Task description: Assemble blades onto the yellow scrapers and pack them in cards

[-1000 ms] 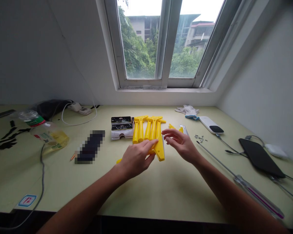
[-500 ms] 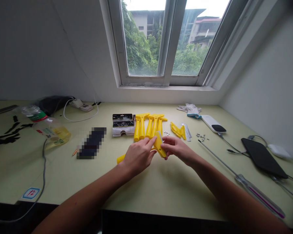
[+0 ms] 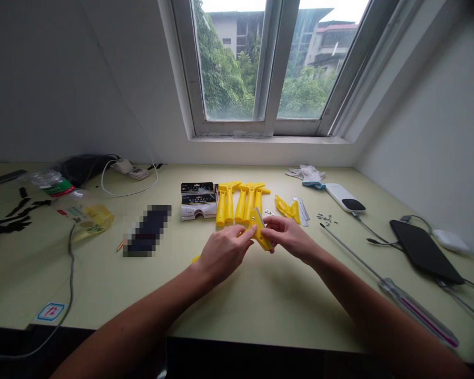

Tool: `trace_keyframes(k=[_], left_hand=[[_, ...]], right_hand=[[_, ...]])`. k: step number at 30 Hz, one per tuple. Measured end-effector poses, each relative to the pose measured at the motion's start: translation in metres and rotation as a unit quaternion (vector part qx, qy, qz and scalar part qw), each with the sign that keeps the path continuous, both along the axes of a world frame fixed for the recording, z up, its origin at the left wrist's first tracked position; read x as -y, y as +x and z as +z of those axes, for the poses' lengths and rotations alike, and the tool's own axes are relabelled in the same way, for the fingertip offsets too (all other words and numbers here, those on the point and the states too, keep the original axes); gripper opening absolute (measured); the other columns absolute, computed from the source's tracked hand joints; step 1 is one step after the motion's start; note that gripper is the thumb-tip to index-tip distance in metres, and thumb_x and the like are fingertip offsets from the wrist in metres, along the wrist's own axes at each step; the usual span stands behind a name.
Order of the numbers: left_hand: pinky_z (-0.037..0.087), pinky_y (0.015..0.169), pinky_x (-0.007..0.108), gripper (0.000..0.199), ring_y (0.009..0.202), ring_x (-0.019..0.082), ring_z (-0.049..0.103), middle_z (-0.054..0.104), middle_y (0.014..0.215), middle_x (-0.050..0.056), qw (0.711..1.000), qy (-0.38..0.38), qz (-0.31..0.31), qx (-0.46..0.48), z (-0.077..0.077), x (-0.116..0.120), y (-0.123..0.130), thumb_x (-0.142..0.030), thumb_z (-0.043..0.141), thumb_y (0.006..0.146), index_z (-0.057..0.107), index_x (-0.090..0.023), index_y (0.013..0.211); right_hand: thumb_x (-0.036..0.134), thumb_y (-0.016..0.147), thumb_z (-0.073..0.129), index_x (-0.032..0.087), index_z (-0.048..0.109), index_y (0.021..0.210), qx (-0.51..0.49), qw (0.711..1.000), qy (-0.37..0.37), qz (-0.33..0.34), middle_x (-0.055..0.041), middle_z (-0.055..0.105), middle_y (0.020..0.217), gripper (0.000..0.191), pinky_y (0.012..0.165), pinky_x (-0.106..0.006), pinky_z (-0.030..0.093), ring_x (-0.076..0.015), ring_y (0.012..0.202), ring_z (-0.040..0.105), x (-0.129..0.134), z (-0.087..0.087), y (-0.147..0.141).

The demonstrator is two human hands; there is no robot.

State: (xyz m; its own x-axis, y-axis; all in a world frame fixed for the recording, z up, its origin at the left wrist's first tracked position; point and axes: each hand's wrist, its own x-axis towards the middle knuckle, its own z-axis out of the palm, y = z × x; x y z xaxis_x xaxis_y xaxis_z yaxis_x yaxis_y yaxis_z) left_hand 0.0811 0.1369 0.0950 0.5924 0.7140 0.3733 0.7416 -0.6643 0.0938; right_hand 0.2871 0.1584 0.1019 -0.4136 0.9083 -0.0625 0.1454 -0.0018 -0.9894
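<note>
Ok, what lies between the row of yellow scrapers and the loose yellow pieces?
A few tiny metal parts, shown in the head view.

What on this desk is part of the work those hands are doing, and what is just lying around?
Seemingly part of the work: the left hand, the right hand, the yellow plastic scraper held between them, the row of yellow scrapers, the packaging card, the thin metal strips.

Just lying about: the long screwdriver, the black flat device, the white work gloves, the plastic bottle.
</note>
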Motion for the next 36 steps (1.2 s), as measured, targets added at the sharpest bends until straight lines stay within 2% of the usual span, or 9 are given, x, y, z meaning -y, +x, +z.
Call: trace_keyframes(k=[6, 9, 13, 18, 25, 31, 36], left_hand=[[0.057, 0.068, 0.033, 0.036, 0.084, 0.021, 0.066, 0.067, 0.103, 0.009, 0.999, 0.026, -0.001, -0.023, 0.0035, 0.0026, 0.0011, -0.028, 0.045, 0.096, 0.056, -0.017, 0.128], [0.057, 0.067, 0.034, 0.036, 0.088, 0.022, 0.067, 0.061, 0.121, 0.012, 0.998, 0.049, 0.008, -0.024, 0.0044, 0.0044, 0.0025, -0.027, 0.047, 0.095, 0.055, -0.017, 0.128], [0.058, 0.077, 0.034, 0.035, 0.1, 0.022, 0.065, 0.051, 0.14, 0.015, 0.997, 0.071, -0.015, -0.022, 0.0, 0.0042, 0.0033, -0.022, 0.044, 0.095, 0.054, -0.013, 0.128], [0.056, 0.084, 0.034, 0.036, 0.099, 0.021, 0.064, 0.057, 0.136, 0.011, 0.994, 0.094, -0.05, -0.025, -0.0047, 0.0022, 0.0018, -0.011, 0.041, 0.094, 0.054, -0.011, 0.127], [0.057, 0.07, 0.032, 0.028, 0.082, 0.017, 0.065, 0.059, 0.134, 0.008, 0.989, 0.135, -0.04, -0.035, -0.0018, 0.0039, 0.0017, -0.013, 0.045, 0.092, 0.06, -0.017, 0.115], [0.055, 0.069, 0.03, 0.024, 0.087, 0.018, 0.064, 0.058, 0.134, 0.007, 0.988, 0.145, -0.03, -0.044, -0.0033, 0.0026, 0.0015, -0.014, 0.046, 0.091, 0.061, -0.018, 0.11], [0.054, 0.07, 0.03, 0.04, 0.085, 0.017, 0.063, 0.059, 0.133, 0.007, 0.986, 0.159, -0.031, -0.051, -0.0032, 0.0022, 0.0006, -0.013, 0.045, 0.092, 0.051, -0.019, 0.132]], right_hand=[[0.043, 0.081, 0.067, 0.015, 0.065, 0.1, -0.001, 1.0, 0.018, 0.001, -0.0022, 0.066, 0.074, 0.034, 0.053, -0.027, 0.051, -0.0121, 0.056, 0.058, 0.0004, -0.001, 0.0004], [0.044, 0.082, 0.066, 0.015, 0.064, 0.1, -0.005, 1.0, 0.022, 0.009, -0.0025, 0.065, 0.074, 0.034, 0.053, -0.027, 0.051, -0.0122, 0.057, 0.058, 0.0, -0.0015, 0.0011], [0.043, 0.081, 0.067, 0.015, 0.064, 0.1, -0.012, 1.0, 0.024, 0.015, -0.0022, 0.064, 0.074, 0.035, 0.052, -0.026, 0.051, -0.0124, 0.058, 0.058, -0.0004, -0.0024, 0.0015], [0.038, 0.081, 0.066, 0.015, 0.065, 0.1, -0.007, 1.0, 0.017, 0.003, -0.0004, 0.062, 0.071, 0.03, 0.051, -0.026, 0.05, -0.012, 0.056, 0.058, 0.0005, -0.0039, 0.0009], [0.035, 0.083, 0.063, 0.015, 0.065, 0.099, -0.022, 1.0, 0.017, 0.007, -0.0016, 0.063, 0.075, 0.025, 0.051, -0.026, 0.05, -0.012, 0.059, 0.058, 0.0015, -0.0014, 0.0007], [0.043, 0.084, 0.061, 0.015, 0.063, 0.095, -0.009, 1.0, -0.006, -0.019, -0.0023, 0.065, 0.069, 0.03, 0.051, -0.027, 0.052, -0.0126, 0.054, 0.059, -0.0013, -0.0038, 0.004], [0.045, 0.083, 0.063, 0.017, 0.057, 0.085, 0.024, 0.998, -0.012, -0.048, 0.0004, 0.061, 0.06, 0.029, 0.048, -0.026, 0.05, -0.0126, 0.05, 0.058, 0.0001, 0.0001, 0.0043]])
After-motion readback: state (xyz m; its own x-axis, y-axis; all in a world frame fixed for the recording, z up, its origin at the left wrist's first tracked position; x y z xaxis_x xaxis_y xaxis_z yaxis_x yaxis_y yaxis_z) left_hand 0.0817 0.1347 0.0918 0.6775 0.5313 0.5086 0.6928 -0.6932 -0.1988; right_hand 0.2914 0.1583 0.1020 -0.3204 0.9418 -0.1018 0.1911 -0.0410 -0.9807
